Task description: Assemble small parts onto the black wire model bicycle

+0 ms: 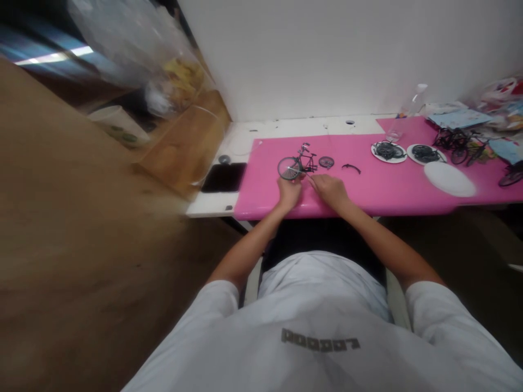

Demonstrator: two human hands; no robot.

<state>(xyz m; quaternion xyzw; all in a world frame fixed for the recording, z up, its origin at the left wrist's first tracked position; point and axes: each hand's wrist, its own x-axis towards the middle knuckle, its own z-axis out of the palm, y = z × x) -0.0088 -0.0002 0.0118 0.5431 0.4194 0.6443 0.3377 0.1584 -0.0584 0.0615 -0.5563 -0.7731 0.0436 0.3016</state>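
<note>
A small black model bicycle (pixel 307 161) is held just above the pink mat, its one fitted spoked wheel (pixel 288 168) facing left. My left hand (pixel 289 192) is closed on the lower part of the bicycle near that wheel. Closed beside it, my right hand (pixel 329 190) grips a thin metal rod (pixel 304 173) that points left toward the wheel; its exact kind is too small to tell. A loose wheel (pixel 326 162) lies flat on the mat just beyond my right hand. Right of it rests a curved black part (pixel 351 168), like a mudguard.
The pink mat (pixel 388 201) covers much of the white table. On the right are white plates (pixel 388 159) with black parts, an overturned-looking white plate (pixel 449 179), assembled model bicycles (pixel 457 142) and a clear bottle (pixel 406 114). A dark flat object (pixel 224 178) lies left.
</note>
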